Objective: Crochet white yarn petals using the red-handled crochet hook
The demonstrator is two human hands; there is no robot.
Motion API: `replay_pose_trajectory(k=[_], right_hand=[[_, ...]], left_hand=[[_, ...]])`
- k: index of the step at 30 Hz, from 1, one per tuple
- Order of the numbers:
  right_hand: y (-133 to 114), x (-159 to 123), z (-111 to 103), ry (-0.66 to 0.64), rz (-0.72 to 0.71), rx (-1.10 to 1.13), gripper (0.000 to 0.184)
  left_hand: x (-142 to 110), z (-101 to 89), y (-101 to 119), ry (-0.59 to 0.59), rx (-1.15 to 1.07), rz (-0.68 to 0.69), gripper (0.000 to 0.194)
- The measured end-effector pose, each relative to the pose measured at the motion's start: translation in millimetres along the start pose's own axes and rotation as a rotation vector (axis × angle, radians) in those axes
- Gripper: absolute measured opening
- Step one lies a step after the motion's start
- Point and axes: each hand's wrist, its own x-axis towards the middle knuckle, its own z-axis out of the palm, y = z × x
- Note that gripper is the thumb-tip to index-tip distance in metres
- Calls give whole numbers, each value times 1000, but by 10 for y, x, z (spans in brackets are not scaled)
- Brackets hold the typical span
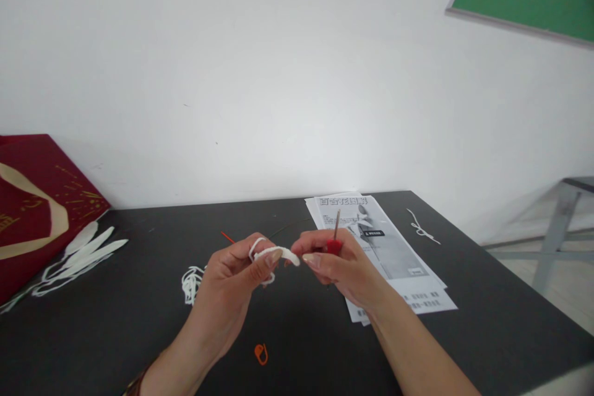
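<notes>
Between thumb and forefinger, my left hand (232,281) pinches a narrow white crochet piece (285,255), and white yarn (254,247) loops round its forefinger. My right hand (343,266) is closed round a crochet hook (337,223) with a red grip, its metal shaft pointing up. The right thumb and fingertips meet at the right end of the crochet piece; whether they grip it I cannot tell. A bundle of white yarn (190,284) lies beside my left wrist, partly hidden by it. Below the hands an orange stitch marker (260,354) rests on the black table (297,346).
Printed sheets (399,260) lie under and beyond my right hand. White leaf-shaped crochet pieces (93,247) lie at the left by a dark red bag (41,210). A short yarn scrap (422,230) is at the right. Behind my left hand shows a thin red-orange stick (227,237).
</notes>
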Motion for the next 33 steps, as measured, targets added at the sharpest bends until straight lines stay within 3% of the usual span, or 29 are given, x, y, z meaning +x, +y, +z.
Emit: replay_pose_trajectory(k=[19, 33], right_hand=[[-64, 28, 72, 8, 48, -66, 29], [-109, 13, 74, -22, 21, -194, 32]], left_hand=[[-19, 4, -6, 13, 42, 12, 24], [-12, 29, 13, 28, -44, -70, 20]])
